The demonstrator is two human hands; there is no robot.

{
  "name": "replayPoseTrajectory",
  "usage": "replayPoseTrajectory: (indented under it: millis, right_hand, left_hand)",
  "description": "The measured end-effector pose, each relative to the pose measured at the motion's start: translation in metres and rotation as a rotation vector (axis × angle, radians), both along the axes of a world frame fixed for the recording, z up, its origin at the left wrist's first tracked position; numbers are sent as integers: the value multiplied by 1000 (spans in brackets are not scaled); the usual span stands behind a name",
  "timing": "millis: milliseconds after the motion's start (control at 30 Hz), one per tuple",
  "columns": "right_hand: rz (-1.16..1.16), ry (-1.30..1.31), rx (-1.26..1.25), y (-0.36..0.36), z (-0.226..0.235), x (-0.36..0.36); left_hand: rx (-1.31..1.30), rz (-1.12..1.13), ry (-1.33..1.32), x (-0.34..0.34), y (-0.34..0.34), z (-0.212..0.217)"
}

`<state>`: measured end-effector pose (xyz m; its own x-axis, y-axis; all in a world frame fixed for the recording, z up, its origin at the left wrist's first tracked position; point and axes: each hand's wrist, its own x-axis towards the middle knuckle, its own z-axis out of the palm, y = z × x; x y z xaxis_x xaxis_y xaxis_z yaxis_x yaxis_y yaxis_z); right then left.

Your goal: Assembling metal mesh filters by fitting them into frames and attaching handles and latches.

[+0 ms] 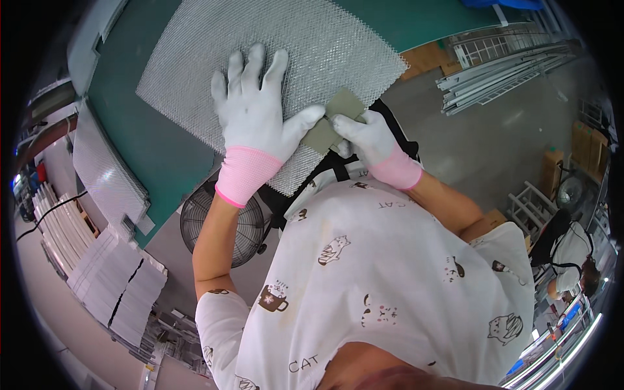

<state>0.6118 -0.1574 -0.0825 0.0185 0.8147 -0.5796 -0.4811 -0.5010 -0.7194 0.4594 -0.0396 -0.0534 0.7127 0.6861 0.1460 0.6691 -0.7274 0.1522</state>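
A sheet of silvery metal mesh [325, 45] lies on a green table [156, 130]. My left hand [257, 110], in a white glove with a pink cuff, rests flat on the mesh with its fingers spread. My right hand [367, 136], gloved the same way, grips a small grey-green square pad [335, 117] at the mesh's near edge. The left thumb touches the pad's near corner.
A stack of more mesh sheets [107, 172] leans at the table's left end. A floor fan [224, 224] stands below the table edge. White panels [117, 286] are piled at lower left, metal frames [500, 68] lie on the floor at upper right. Another person [575, 260] sits at far right.
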Motion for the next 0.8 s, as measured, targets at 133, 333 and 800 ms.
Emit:
replayPoseTrajectory:
  millis: [133, 333, 800]
  right_hand:
    - [-44, 55, -39, -5, -1, 0]
    - [-40, 114, -9, -7, -2, 2]
    - [-50, -13, -27, 0, 6, 1]
  left_hand:
    - [-16, 20, -26, 4, 0, 2]
    - [-63, 61, -66, 9, -2, 2]
    - [-68, 23, -11, 4, 1, 1]
